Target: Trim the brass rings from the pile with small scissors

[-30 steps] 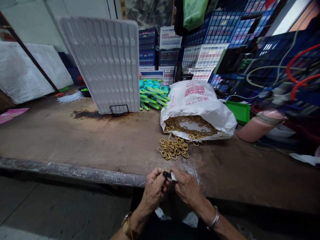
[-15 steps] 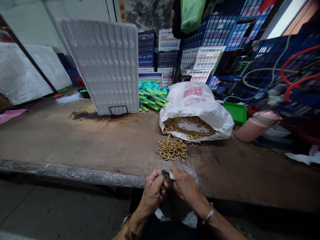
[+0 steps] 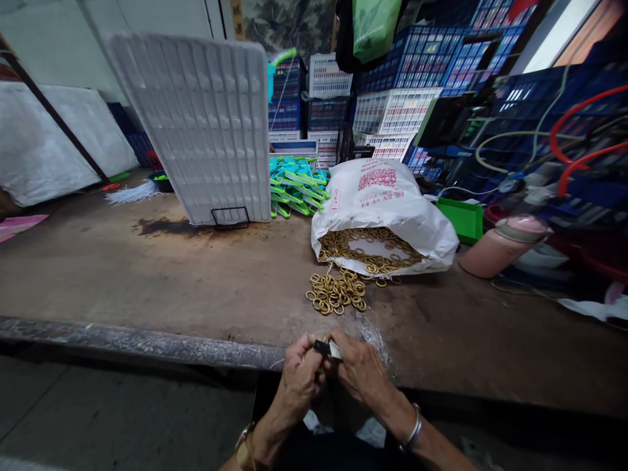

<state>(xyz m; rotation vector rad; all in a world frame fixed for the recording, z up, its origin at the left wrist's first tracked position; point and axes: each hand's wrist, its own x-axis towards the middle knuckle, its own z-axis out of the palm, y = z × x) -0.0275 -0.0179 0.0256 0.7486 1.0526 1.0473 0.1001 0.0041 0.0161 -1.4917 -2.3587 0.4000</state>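
Pinching small tool (image 3: 328,349) at counter's (image 3: 122,281) near edge: your left hand (image 3: 300,374) closed on black end, right hand (image 3: 360,367) on pale end. Likely light, stiff; grip pale end. Rings (image 3: 330,288) heaped beyond.

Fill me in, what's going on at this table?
A person's left hand and right hand meet at the near edge of the table, with a small black-and-white piece between their fingers. Just beyond lies a pile of gold rings, in front of an open white sack with more rings inside.
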